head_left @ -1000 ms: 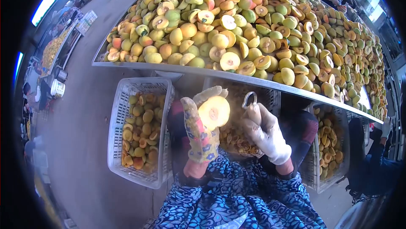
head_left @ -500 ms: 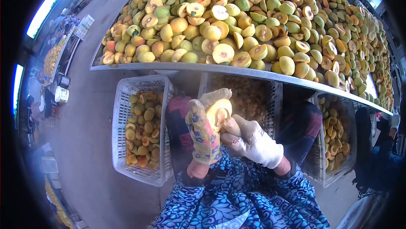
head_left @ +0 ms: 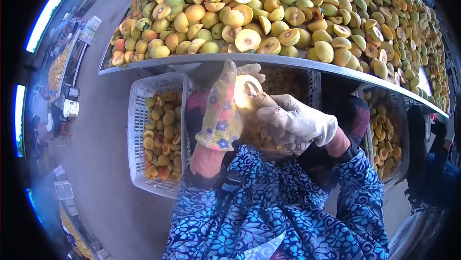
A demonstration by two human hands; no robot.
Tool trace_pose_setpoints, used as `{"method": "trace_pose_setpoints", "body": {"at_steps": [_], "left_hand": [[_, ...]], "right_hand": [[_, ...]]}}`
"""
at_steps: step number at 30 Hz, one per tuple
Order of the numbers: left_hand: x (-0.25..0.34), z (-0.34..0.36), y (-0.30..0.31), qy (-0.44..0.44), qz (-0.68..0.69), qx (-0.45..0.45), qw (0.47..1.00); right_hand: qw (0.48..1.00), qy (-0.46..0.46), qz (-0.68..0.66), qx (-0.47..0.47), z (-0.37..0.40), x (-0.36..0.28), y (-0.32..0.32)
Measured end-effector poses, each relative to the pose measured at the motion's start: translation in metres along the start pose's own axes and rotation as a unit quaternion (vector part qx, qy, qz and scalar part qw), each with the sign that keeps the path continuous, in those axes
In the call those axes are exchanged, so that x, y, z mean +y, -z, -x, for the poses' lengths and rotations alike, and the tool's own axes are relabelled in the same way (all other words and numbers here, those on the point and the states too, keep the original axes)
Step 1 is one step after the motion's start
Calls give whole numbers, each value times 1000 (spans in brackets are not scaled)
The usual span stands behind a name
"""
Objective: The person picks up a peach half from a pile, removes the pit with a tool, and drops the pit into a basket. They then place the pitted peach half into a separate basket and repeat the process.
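My left hand (head_left: pixel 220 111), in a flower-patterned glove, is wrapped round a halved yellow peach (head_left: pixel 243 99). The cut face with its brown pit hollow is turned towards my right hand. White-gloved, my right hand (head_left: pixel 300 119) has its fingers closed, and the fingertips touch the middle of the cut face. Whether a small tool is in those fingers is hidden. Both hands are in front of the metal table's edge (head_left: pixel 216 59), above a crate (head_left: pixel 314 87) partly covered by my hands, with brownish scraps inside.
A heap of halved peaches (head_left: pixel 288 15) covers the table. At left stands a white crate (head_left: pixel 134 135) of peach halves; another crate (head_left: pixel 402 161) of halves is at right. A person in dark clothing (head_left: pixel 434 173) sits at far right. Further worktables (head_left: pixel 65 63) stand across the floor at left.
Both hands have moved up in view, nearer the table edge, with the peach half still in the left. The right hand's fingers stay at the pit hollow. The view has shifted slightly.
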State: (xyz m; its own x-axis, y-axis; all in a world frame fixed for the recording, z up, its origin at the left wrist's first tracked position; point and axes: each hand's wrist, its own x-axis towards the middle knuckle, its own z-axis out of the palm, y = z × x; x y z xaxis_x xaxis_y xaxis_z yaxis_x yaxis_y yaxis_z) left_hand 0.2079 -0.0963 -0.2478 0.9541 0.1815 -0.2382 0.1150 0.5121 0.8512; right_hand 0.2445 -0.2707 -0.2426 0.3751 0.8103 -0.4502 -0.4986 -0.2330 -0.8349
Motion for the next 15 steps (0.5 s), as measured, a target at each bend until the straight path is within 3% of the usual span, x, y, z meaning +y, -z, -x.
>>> {"method": "trace_pose_setpoints", "body": {"at_steps": [4,6,8,11,13,15], "left_hand": [[-1,5,-3,-5,-70,6,998],[0,9,-4,-25,-113,22,993],[2,14,0,-44,-171,17,984],[5,26,-1,-108,-226,1,968],[7,34,-3,-156,-246,-5,957],[6,38,-6,-204,-250,-8,947]], "right_hand": [[1000,26,12,-4,-5,16,-3],[991,99,92,-7,-7,22,-6],[993,99,22,-62,-8,26,-8],[992,65,103,-37,3,8,-15],[977,161,134,-30,2,10,-19],[983,152,100,-26,5,5,-26]]}}
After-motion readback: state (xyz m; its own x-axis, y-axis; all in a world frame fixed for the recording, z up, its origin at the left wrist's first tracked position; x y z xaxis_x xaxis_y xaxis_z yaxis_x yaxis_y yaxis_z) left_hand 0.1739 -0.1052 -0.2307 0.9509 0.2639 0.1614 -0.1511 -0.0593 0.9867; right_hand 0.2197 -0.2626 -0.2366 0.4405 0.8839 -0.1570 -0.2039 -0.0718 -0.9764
